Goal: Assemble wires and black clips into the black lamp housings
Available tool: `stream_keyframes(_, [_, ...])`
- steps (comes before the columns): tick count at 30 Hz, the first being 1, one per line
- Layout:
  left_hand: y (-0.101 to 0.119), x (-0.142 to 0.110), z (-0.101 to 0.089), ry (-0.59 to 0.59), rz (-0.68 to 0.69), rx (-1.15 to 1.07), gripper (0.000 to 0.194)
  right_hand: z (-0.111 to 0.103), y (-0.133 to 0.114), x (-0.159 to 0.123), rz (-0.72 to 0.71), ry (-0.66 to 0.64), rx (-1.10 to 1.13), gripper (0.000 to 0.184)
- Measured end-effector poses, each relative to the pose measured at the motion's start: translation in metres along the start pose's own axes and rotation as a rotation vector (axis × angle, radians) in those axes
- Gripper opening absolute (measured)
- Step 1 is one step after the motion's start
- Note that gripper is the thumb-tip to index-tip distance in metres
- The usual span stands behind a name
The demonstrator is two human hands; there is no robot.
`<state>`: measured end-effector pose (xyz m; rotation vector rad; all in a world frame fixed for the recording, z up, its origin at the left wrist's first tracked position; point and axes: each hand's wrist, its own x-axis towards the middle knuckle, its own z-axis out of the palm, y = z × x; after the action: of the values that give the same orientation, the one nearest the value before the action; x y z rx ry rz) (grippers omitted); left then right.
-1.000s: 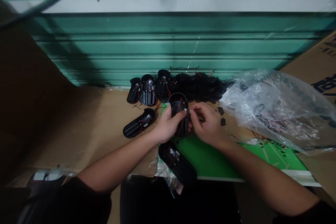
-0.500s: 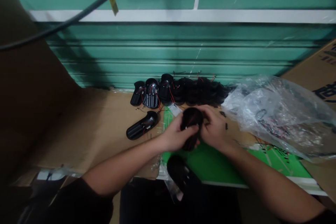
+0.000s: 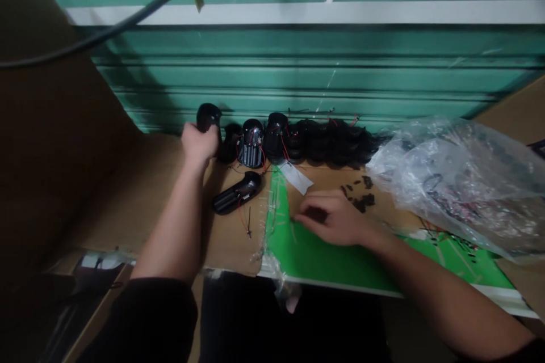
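Observation:
My left hand point(image 3: 198, 143) is stretched out to the far left end of a row of black plastic housings point(image 3: 298, 139) along the green wall, fingers wrapped round one black housing point(image 3: 208, 116) held upright there. My right hand point(image 3: 332, 218) hovers low over the green mat point(image 3: 323, 255), fingers loosely curled and apart, nothing visible in them. Another black housing point(image 3: 237, 193) with red wires lies alone on the cardboard point(image 3: 145, 198) between my arms. A small heap of tiny black parts point(image 3: 360, 198) sits just right of my right hand.
A large crumpled clear plastic bag point(image 3: 460, 181) of wired parts fills the right side. A white paper slip point(image 3: 297, 177) lies at the mat's top corner. A black cable point(image 3: 106, 31) with a yellow tag crosses the upper left. Cardboard walls stand left and right.
My left hand has carried the black housing from the centre out to the left end of the row. My right hand has let go and stayed over the green mat.

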<state>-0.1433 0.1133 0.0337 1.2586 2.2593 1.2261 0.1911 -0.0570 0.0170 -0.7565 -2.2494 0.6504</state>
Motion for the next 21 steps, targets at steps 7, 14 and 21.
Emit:
stream_keyframes(7, [-0.013,-0.01,0.029,-0.208,0.106,0.21,0.06,0.005,0.005,-0.001,-0.001,-0.062,-0.037,0.011])
stream_keyframes(14, [-0.017,-0.009,0.034,-0.219,0.161,0.338,0.065,0.007,0.009,-0.003,0.016,-0.093,-0.069,0.017])
stream_keyframes(21, [-0.017,-0.01,0.034,-0.23,0.163,0.329,0.069,0.008,0.007,-0.004,-0.017,-0.051,-0.065,0.016])
